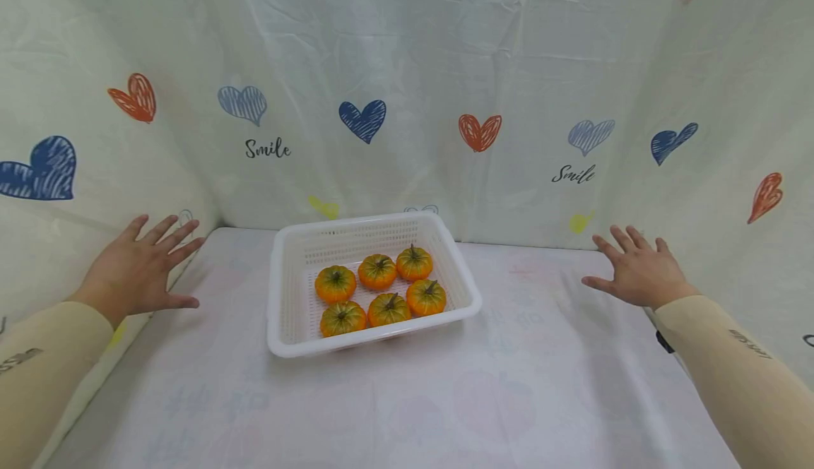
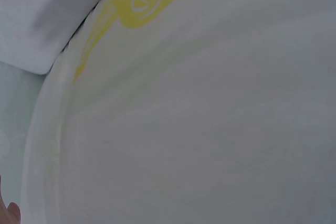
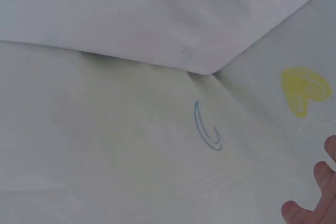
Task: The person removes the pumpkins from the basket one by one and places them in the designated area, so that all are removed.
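Note:
Spread wide with straight fingers, the left hand point(image 1: 141, 271) is at the left side of the table and holds nothing. On the far right, the right hand point(image 1: 641, 271) also has its fingers fanned out and grips nothing. Between them, nearer the left hand, stands a white plastic basket point(image 1: 375, 338). Several small orange-and-green pumpkins point(image 1: 343, 318) sit inside it in two rough rows. Both hands are apart from the basket. Only a bit of the left hand shows in the left wrist view; a few fingertips point(image 3: 323, 174) appear in the right wrist view.
The table point(image 1: 413, 412) has a pale cloth over it. A white curtain point(image 1: 413, 52) with printed hearts and "Smile" lettering hangs behind the table and along both sides. The basket's back edge is close to the rear curtain.

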`<state>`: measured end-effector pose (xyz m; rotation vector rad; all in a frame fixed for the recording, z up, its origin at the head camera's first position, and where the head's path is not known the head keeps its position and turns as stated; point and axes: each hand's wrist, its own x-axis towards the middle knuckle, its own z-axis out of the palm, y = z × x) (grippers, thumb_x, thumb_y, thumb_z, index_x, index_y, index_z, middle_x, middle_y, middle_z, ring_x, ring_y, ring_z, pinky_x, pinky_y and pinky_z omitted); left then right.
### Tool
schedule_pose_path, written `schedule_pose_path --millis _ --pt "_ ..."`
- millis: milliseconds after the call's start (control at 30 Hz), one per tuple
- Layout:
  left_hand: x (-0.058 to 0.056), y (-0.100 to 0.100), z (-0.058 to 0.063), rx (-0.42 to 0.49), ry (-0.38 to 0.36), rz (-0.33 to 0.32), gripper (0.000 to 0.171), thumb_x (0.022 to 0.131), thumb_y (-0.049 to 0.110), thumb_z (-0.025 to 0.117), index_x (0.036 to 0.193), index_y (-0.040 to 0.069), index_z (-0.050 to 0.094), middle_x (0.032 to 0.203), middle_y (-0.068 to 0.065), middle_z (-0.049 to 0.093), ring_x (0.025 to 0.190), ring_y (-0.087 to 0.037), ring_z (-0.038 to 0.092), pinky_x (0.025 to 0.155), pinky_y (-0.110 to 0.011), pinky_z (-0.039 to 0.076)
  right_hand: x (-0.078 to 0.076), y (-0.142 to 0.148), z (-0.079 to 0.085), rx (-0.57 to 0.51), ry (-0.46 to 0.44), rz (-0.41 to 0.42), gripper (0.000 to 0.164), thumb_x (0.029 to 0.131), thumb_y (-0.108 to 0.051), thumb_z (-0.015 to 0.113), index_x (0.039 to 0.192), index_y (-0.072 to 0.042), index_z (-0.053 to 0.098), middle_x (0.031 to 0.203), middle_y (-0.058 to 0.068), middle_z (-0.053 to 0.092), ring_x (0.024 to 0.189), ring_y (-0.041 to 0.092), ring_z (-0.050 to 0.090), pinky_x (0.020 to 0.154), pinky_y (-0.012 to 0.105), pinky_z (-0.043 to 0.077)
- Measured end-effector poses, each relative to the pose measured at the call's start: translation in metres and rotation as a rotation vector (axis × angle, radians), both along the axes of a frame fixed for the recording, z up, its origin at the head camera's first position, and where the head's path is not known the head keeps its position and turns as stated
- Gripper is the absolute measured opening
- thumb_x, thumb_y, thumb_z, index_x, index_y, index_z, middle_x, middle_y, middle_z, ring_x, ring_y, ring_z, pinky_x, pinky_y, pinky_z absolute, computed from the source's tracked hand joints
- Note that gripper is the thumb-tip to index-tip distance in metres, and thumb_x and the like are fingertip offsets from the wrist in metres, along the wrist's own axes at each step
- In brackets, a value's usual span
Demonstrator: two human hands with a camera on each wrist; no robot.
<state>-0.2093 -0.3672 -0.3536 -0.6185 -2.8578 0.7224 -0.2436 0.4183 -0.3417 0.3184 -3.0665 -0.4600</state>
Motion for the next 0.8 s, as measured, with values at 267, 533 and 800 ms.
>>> schedule_pose_path --millis 267,533,800 --pt "-0.001 0.001 -0.001 -0.005 0.005 -0.010 0.110 0.070 0.081 0.063 0.145 0.002 0.049 0.155 -0.028 0.031 0.141 -0.051 0.024 0.113 -0.066 0.004 0.006 -0.001 0.000 0.021 -0.048 -0.014 0.099 0.087 -0.075 0.052 0.151 -0.001 0.036 0.153 0.035 0.024 0.137 0.060 0.019 0.103 0.078 0.013" --pt "-0.002 0.006 0.001 0.089 0.009 0.020 0.108 0.075 0.083 0.056 0.146 0.002 0.047 0.154 -0.028 0.031 0.140 -0.051 0.026 0.112 -0.067 0.005 0.004 -0.010 0.002 -0.078 -0.073 -0.015 0.102 0.087 -0.078 0.048 0.152 0.000 0.035 0.153 0.037 0.024 0.137 0.060 0.020 0.103 0.078 0.012" --pt "-0.010 0.028 0.007 0.297 -0.062 0.150 0.110 0.082 0.084 0.045 0.152 -0.001 0.033 0.161 -0.028 0.014 0.142 -0.052 0.017 0.112 -0.069 0.002 -0.009 -0.035 0.005 -0.162 -0.110 0.000 0.101 0.089 -0.076 0.046 0.155 -0.002 0.028 0.155 0.036 0.020 0.140 0.058 0.017 0.105 0.076 0.013"
